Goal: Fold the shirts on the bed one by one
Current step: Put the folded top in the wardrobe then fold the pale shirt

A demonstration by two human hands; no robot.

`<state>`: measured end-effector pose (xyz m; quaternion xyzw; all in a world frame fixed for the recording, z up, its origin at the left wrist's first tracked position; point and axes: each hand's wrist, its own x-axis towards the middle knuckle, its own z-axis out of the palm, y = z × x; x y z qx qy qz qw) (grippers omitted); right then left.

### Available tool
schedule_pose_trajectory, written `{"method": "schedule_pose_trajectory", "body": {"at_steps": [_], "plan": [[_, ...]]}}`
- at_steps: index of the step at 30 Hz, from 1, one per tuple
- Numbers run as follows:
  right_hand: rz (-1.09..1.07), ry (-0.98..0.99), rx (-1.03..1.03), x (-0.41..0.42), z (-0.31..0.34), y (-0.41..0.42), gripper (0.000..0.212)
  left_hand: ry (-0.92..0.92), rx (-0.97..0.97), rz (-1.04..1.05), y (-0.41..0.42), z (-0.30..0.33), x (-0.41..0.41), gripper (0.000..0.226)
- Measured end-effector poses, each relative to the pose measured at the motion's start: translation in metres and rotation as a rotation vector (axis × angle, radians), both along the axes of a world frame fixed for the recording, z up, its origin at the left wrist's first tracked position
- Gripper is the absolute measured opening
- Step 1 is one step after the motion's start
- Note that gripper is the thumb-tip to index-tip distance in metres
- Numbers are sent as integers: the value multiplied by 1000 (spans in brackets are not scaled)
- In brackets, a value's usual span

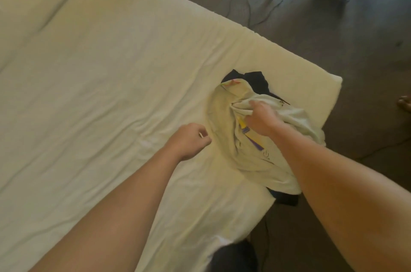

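I see right hand [261,119] gripping a bunch of white shirt [249,156] | left hand [189,140] curled closed, holding nothing, beside it | shirt crumpled over dark clothes [255,81] at bed [100,84] corner | dark floor [355,49], cables [249,12] beyond

Your dark shirt [255,81] is mostly buried under the cream shirt [224,111]; only edges show. Cream shirt's print is blurred, unreadable. Bed [89,71] runs off the left edge. Both forearms are cut at the bottom.
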<state>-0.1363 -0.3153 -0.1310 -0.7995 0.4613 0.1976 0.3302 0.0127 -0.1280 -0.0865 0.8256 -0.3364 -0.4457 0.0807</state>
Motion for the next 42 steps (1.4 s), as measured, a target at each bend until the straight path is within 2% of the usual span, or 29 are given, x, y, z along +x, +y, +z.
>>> {"method": "schedule_pose_trajectory", "body": {"at_steps": [3,7,8,11,12,14,17,20,22,24,26,29,30,33,36,38,42], "plan": [[-69,40,-9,7,-24,5,52,65,-15,77,1,-25,2,23],[107,282,-71,6,-26,10,29,123,24,96,18,-38,-7,23],[160,344,-34,14,-19,6,35,127,32,96,23,-37,-8,23],[277,427,160,48,11,-8,83,130,30,125,37,-24,-6,22],[337,453,186,60,27,-7,92,126,24,141,43,-17,-6,22],[455,475,206,82,63,6,92,111,-11,181,52,1,-1,22],[542,415,230,111,120,52,81,63,-76,219,75,36,8,23],[605,288,240,131,178,114,29,-34,-129,267,108,82,17,42],[717,163,162,139,222,164,16,-127,-247,276,143,121,27,66],[802,48,126,140,272,223,13,-206,-318,229,188,156,39,74],[884,-24,110,134,323,283,10,-162,-337,233,236,223,30,65],[956,-99,33,114,390,358,10,-12,-436,335,311,299,10,16],[973,-142,8,106,409,377,11,-36,-444,359,337,319,4,8],[1016,-285,-99,86,459,417,14,-190,-499,431,404,372,-12,20],[982,-421,-224,78,494,444,20,-276,-595,505,457,417,-26,19],[969,-504,-303,74,509,462,26,-334,-635,523,486,446,-38,18],[954,-659,-390,71,532,503,37,-566,-671,541,536,502,-56,29]]}}
